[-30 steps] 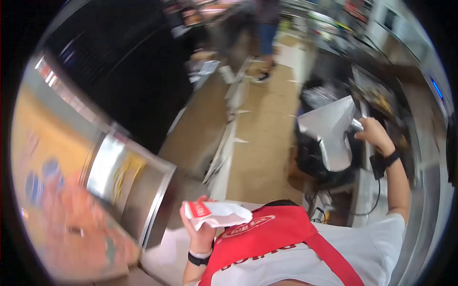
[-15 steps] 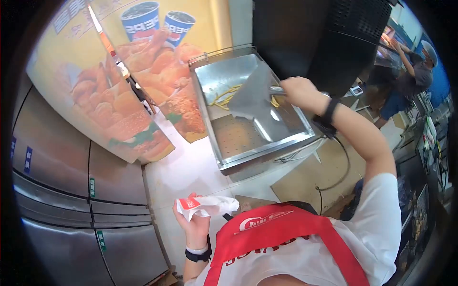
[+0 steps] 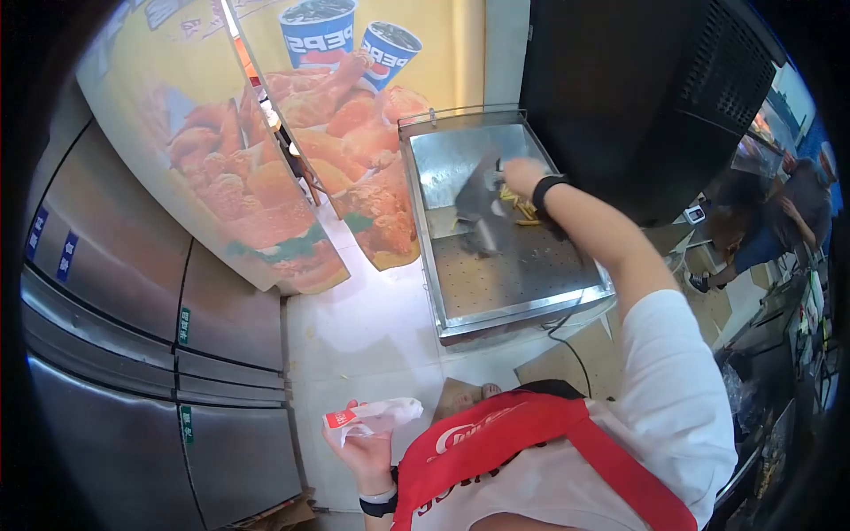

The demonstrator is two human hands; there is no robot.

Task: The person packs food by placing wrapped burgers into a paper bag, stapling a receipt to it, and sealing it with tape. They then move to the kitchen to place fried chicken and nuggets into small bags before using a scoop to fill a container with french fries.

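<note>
My right hand [image 3: 523,176] is closed around the handle of a metal fry scoop [image 3: 478,202], which is smeared by motion. The scoop is inside a steel fry tray [image 3: 518,320] with a perforated floor, left of a small pile of French fries [image 3: 521,209] lying toward the tray's back right. Low in front of my body, my left hand [image 3: 366,453] is closed on a white paper bag with a red label [image 3: 382,418]. What the bag holds inside cannot be seen.
A tall black machine [image 3: 611,97] stands right of the tray. Steel cabinets [image 3: 106,265] line the left side, and a printed food banner [image 3: 266,186] hangs behind. A cable [image 3: 575,345] drops by the tray's front. Another person [image 3: 792,208] is at the far right.
My right hand has swung the scoop down and to the left within the tray, tilting it. The fries now sit farther right in a heap. My left hand still holds the bag, slightly lower.
</note>
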